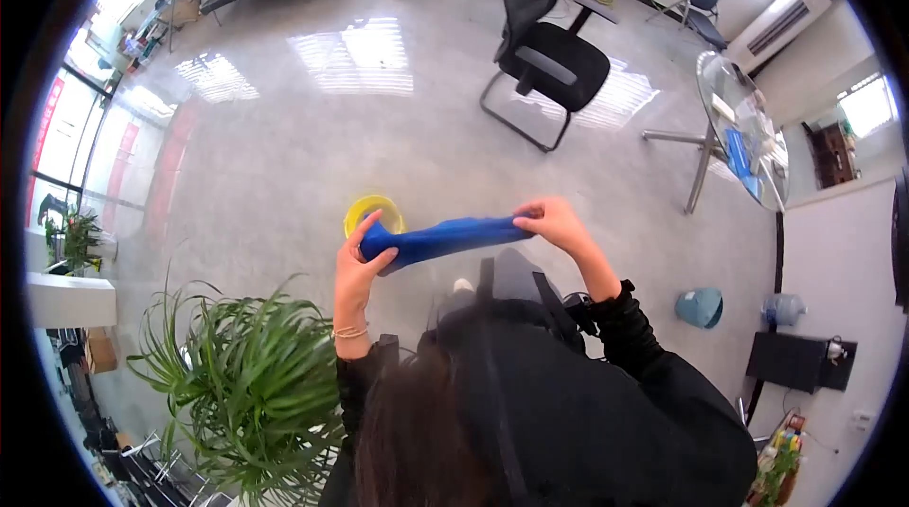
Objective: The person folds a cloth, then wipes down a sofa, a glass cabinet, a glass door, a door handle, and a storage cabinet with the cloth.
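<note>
A person's left hand [356,266] grips one end of a long, deep-blue, pliable sheet [454,240], its thumb on the near side and its fingers on the far side. The right hand [554,222] pinches the other end between thumb and fingers. The sheet spans the gap between the two hands in a narrow band, in front of the person's body and above the pale grey, glossy floor [275,161]. It may be thin plastic or cloth; the view is too coarse to tell.

Just beyond the left hand in the view, a round yellow bucket [353,216] stands on the floor, partly hidden by the fingers and the sheet. A bushy green plant with long, narrow leaves [251,374] is near the left forearm, which wears a pale bracelet [351,332]. Well apart from the right hand, a teal bin [698,308] is on the floor to the right. Farther forward are a black office chair with armrests [554,62] and a round glass tabletop [712,81] carrying several items, one of them blue.
</note>
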Tool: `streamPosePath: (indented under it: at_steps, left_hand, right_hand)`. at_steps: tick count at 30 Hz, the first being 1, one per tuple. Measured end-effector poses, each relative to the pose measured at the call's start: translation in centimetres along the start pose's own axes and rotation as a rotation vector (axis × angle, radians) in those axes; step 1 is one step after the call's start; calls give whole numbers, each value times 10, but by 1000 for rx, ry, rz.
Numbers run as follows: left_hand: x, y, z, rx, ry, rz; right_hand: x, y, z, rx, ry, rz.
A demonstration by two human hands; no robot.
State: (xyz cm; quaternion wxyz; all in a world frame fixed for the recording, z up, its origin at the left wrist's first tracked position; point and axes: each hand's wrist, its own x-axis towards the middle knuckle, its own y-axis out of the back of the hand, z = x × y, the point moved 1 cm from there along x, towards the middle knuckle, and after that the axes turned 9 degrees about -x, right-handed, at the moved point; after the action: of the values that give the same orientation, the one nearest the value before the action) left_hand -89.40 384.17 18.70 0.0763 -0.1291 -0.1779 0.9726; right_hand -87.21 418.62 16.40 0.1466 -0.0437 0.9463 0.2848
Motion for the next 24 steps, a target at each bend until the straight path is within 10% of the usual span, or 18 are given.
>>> streamPosePath:
  at_steps: [8,18,24]
  left_hand:
    - [150,33,32,100,40,70]
    - [379,50,93,252,11,150]
    - [479,88,147,217,-14,311]
  right_hand:
    - [207,-26,-1,-63,-56,-498]
    - [505,17,-75,-462,86,-455]
    - [658,-9,-132,-309,136,-812]
